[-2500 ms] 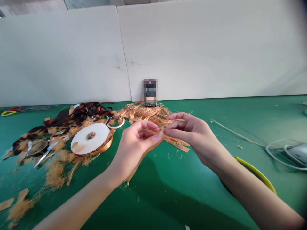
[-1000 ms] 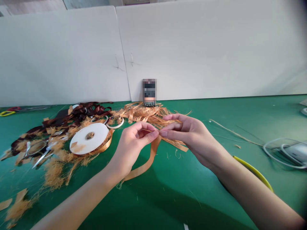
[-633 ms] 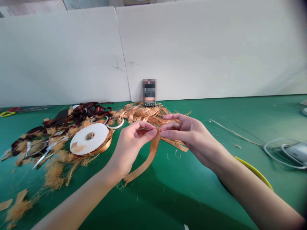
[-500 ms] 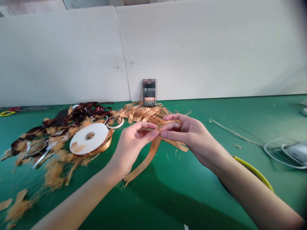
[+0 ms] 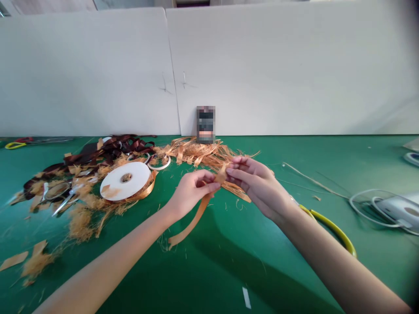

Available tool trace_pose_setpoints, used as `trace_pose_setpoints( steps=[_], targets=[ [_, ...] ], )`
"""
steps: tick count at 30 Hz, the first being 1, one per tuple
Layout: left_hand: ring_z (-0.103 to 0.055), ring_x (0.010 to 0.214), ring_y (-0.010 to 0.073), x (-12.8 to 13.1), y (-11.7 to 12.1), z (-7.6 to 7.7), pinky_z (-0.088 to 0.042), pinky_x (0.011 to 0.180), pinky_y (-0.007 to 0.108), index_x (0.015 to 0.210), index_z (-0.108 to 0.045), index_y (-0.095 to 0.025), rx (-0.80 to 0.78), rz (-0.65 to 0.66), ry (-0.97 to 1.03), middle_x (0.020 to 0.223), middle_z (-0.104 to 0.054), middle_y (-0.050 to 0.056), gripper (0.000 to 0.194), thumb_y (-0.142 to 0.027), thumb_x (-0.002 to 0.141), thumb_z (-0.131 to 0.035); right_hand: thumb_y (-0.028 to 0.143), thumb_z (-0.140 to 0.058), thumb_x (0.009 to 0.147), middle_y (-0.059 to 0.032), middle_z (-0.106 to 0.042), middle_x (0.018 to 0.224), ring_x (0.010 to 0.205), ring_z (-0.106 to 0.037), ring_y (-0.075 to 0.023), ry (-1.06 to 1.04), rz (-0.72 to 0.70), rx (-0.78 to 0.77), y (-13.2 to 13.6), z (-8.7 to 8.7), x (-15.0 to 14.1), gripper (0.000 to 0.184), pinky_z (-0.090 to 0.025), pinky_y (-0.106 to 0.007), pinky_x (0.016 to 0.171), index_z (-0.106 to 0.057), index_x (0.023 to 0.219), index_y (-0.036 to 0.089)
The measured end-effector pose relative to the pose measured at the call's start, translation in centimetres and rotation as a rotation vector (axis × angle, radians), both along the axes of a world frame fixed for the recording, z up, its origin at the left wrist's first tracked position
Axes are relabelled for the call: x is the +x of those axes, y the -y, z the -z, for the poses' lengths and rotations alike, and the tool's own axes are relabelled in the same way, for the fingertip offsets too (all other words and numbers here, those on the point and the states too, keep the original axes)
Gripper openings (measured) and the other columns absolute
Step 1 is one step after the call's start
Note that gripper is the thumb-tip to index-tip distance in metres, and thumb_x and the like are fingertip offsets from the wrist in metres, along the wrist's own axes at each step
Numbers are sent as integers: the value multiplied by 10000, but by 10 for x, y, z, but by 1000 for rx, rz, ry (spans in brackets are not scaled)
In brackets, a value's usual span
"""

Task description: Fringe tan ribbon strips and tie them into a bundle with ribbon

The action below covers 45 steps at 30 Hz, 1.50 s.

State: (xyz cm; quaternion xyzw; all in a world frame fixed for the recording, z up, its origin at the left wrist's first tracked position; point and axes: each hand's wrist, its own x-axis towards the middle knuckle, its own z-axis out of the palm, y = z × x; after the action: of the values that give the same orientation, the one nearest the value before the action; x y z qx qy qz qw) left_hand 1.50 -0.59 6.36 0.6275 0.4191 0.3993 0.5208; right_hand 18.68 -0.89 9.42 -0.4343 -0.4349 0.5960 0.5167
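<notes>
A tan ribbon (image 5: 194,221) runs between my two hands, its loose tail curving down to the left over the green table. My left hand (image 5: 196,188) pinches it between thumb and fingers. Close by on the right, my right hand (image 5: 253,179) grips the ribbon's upper end, where a short flat piece stands up between the fingertips. Behind the hands lies a heap of cut tan ribbon strips (image 5: 199,152) with frayed ends. Left of my left hand, a white ribbon spool (image 5: 126,181) lies on its side with tan ribbon wound under its disc.
Dark brown ribbon (image 5: 121,148), frayed tan threads (image 5: 81,222) and small silver scissors (image 5: 63,204) lie at the left. A phone (image 5: 206,124) leans on the white partition. Yellow-handled scissors (image 5: 337,231) rest under my right forearm. A white cable (image 5: 363,218) is coiled at the right.
My hands have drawn slightly apart, and a flat bit of ribbon now shows between the fingertips. More of the yellow handles shows as the view shifted a little.
</notes>
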Motion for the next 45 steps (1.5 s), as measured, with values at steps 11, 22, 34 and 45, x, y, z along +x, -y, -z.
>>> trace_pose_setpoints(
  steps=[11, 22, 34, 45],
  targets=[
    [-636, 798, 200, -8, 21, 28, -466, 791, 327, 807, -676, -152, -204, -94, -34, 794, -694, 51, 191, -328, 734, -695, 213, -665, 742, -44, -653, 881, 565, -580, -84, 319, 91, -195, -5, 46, 21, 190, -464, -208, 507, -593, 914, 175],
    [-621, 861, 163, -6, -14, -7, -453, 833, 307, 846, -672, -174, -166, -67, 57, 873, -680, 22, 196, -265, 690, -748, 279, -732, 690, -11, -677, 744, 673, -595, -107, 288, -74, 131, -25, 5, -3, 172, -467, -256, 690, -654, 784, 158],
    [-621, 914, 169, -14, -6, -40, -484, 789, 273, 983, -671, -210, 44, -82, -79, 955, -686, 43, 280, -429, 811, -638, 331, -622, 803, 2, -590, 591, 573, -533, -103, 578, -230, 114, -2, -22, -5, 239, -381, -245, 538, -630, 650, 147],
    [-624, 838, 156, -9, 12, -58, -480, 728, 250, 798, -706, -201, -54, -114, 17, 907, -695, 21, 190, -381, 740, -726, 333, -635, 810, 38, -573, 638, 519, -471, -54, 456, -450, 144, 10, -31, -6, 166, -373, -177, 450, -659, 866, 179]
  ],
)
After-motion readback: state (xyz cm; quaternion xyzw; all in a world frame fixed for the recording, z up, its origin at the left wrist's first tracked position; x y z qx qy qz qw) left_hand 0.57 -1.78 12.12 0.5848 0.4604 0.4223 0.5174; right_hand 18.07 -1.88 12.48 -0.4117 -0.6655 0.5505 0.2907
